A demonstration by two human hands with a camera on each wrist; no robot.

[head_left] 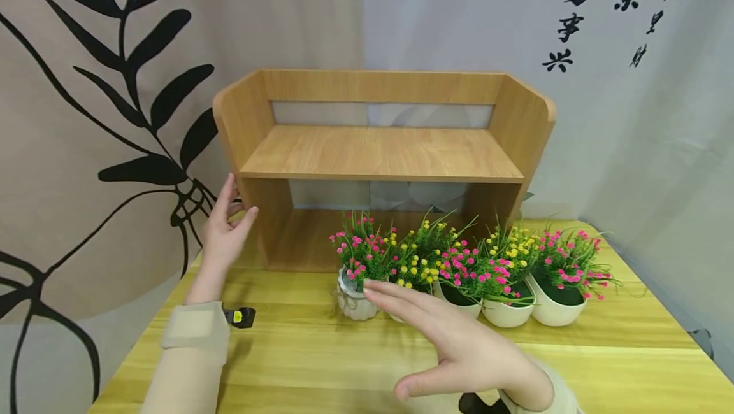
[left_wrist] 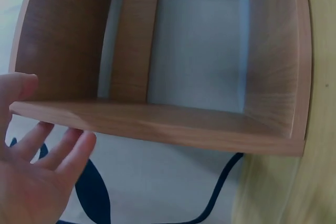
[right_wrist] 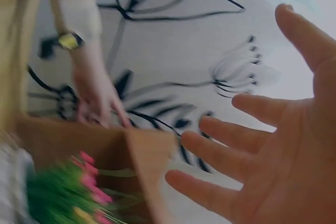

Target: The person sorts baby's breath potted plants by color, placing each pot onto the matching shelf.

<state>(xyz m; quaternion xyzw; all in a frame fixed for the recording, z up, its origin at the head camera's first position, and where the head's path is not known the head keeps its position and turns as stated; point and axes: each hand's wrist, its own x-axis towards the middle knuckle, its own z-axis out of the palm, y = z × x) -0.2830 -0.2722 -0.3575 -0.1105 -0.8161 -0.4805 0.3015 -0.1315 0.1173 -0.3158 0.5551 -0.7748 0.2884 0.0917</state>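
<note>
A wooden two-tier shelf (head_left: 381,153) stands on the table. At its left side panel (left_wrist: 173,124) is my left hand (head_left: 225,232), fingers along the outer face and thumb apart from them near the front edge. My right hand (head_left: 459,337) hovers palm-down in front of the shelf, fingers straight and thumb spread, holding nothing. Behind it several potted artificial flowers stand in a row, among them a grey-white pot (head_left: 357,302) with pink blooms and a white pot (head_left: 556,306) at the right end. The right hand partly covers the pots in between.
The yellow wood-grain table (head_left: 298,350) carries the shelf and pots. Behind hangs a pale curtain (head_left: 441,13) with black leaf drawings and characters. A black strap piece with a yellow mark (head_left: 239,317) sits at the left wrist.
</note>
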